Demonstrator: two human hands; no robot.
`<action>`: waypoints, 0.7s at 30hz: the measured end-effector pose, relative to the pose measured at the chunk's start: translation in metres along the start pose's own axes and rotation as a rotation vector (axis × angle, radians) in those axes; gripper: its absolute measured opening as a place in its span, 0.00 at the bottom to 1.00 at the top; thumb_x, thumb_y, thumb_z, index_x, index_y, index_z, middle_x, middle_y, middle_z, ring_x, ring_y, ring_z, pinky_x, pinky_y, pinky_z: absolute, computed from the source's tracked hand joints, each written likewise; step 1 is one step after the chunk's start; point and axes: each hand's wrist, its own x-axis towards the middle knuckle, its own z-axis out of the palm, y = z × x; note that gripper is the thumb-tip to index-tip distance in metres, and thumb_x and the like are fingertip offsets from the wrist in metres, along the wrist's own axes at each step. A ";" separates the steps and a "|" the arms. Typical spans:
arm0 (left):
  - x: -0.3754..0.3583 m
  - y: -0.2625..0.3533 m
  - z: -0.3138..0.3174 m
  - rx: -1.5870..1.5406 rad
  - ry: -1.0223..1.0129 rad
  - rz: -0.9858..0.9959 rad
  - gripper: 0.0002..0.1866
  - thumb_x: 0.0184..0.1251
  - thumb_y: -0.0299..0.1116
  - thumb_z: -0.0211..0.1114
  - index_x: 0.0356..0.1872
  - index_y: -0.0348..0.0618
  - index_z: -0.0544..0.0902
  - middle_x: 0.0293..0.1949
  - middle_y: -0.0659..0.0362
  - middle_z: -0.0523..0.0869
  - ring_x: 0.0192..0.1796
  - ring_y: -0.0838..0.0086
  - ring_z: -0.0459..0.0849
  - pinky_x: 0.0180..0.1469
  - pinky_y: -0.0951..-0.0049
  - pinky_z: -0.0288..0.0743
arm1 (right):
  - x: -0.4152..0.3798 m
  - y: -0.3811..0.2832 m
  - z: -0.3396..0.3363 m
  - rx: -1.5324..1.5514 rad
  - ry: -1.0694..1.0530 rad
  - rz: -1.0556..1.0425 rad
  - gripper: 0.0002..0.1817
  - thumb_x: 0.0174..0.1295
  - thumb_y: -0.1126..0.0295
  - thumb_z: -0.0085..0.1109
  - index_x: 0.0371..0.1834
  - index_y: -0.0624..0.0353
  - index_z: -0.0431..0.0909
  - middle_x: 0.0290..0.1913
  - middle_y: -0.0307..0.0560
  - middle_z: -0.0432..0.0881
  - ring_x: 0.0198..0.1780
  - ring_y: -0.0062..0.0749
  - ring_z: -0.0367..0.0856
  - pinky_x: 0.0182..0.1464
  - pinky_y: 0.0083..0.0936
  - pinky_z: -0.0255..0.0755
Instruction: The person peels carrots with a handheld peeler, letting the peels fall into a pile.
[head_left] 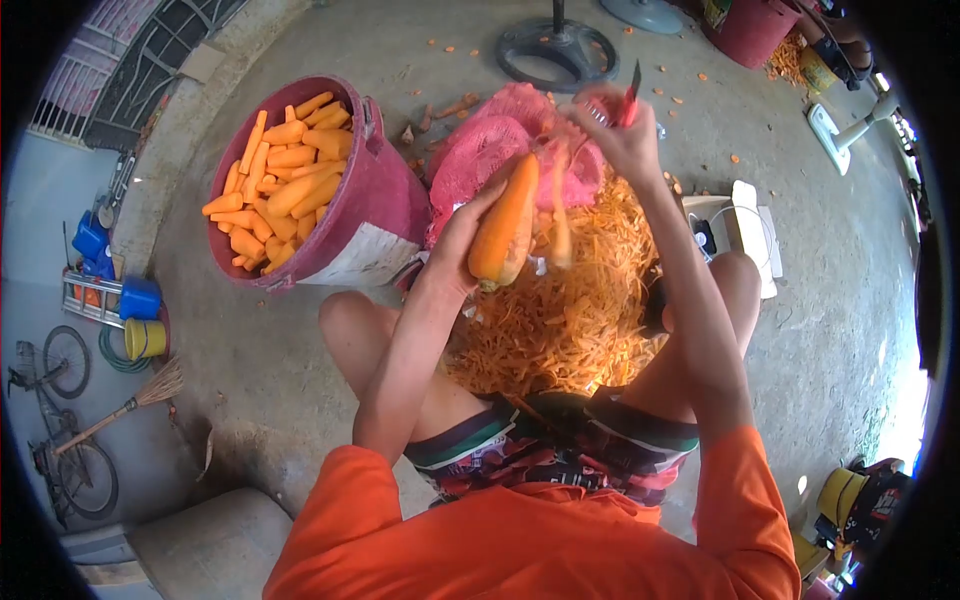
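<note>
A large carrot (505,225), partly peeled, is held in my left hand (463,235), its thick stem end toward me. Farther up and to the right, my right hand (625,130) is closed on a red-handled peeler (630,105) with a dark pointed tip. Strips of peel blur in the air between the two hands. Below them, a big heap of carrot peelings (560,320) lies between my legs. A pink mesh bag (490,140) rests behind the carrot. On the left, a tilted pink tub (385,190) holds several peeled carrots (290,170).
A round black stand base (557,55) is on the floor ahead. At right are a white box (745,235) and a pale stand (835,135). Another person's leg (840,45) shows at the top right by a red tub (750,30). A broom (130,400) lies left.
</note>
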 end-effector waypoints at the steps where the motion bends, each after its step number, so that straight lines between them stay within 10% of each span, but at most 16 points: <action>1: 0.005 0.000 -0.003 0.002 -0.003 0.035 0.24 0.79 0.46 0.59 0.69 0.46 0.75 0.51 0.58 0.87 0.45 0.71 0.88 0.46 0.70 0.86 | -0.007 -0.008 0.010 0.112 -0.093 0.005 0.10 0.58 0.70 0.78 0.38 0.61 0.86 0.38 0.38 0.90 0.41 0.20 0.86 0.42 0.28 0.82; 4: 0.006 0.002 0.007 0.077 0.063 0.144 0.25 0.82 0.43 0.56 0.74 0.48 0.71 0.53 0.60 0.86 0.47 0.73 0.88 0.50 0.71 0.85 | -0.037 -0.063 0.042 -0.254 -0.416 -0.600 0.07 0.60 0.71 0.76 0.37 0.61 0.89 0.37 0.38 0.90 0.42 0.20 0.87 0.46 0.26 0.81; 10: 0.005 0.005 -0.017 0.061 -0.103 -0.007 0.26 0.82 0.43 0.56 0.75 0.49 0.70 0.59 0.59 0.83 0.51 0.75 0.86 0.47 0.71 0.85 | -0.001 0.001 0.004 0.057 -0.023 0.044 0.07 0.59 0.73 0.76 0.37 0.62 0.88 0.38 0.39 0.91 0.42 0.22 0.85 0.50 0.27 0.80; 14: 0.009 0.008 -0.008 0.079 0.030 0.059 0.27 0.81 0.43 0.57 0.76 0.49 0.69 0.62 0.58 0.82 0.54 0.73 0.86 0.52 0.69 0.85 | -0.036 -0.055 0.041 -0.285 -0.367 -0.536 0.08 0.58 0.72 0.77 0.35 0.62 0.87 0.36 0.38 0.89 0.41 0.22 0.85 0.47 0.27 0.80; 18: -0.006 0.004 0.005 0.071 0.082 0.006 0.27 0.81 0.40 0.57 0.77 0.47 0.68 0.65 0.57 0.81 0.60 0.71 0.84 0.60 0.67 0.82 | -0.011 -0.008 0.017 0.085 -0.078 0.089 0.12 0.55 0.67 0.81 0.34 0.61 0.87 0.35 0.40 0.89 0.40 0.20 0.85 0.45 0.27 0.81; 21: -0.005 0.005 0.018 0.092 0.077 0.091 0.27 0.81 0.40 0.56 0.76 0.46 0.68 0.65 0.57 0.80 0.61 0.70 0.83 0.62 0.67 0.81 | -0.018 -0.012 0.027 0.050 -0.065 -0.055 0.11 0.55 0.67 0.81 0.36 0.60 0.88 0.35 0.39 0.89 0.39 0.20 0.85 0.44 0.26 0.80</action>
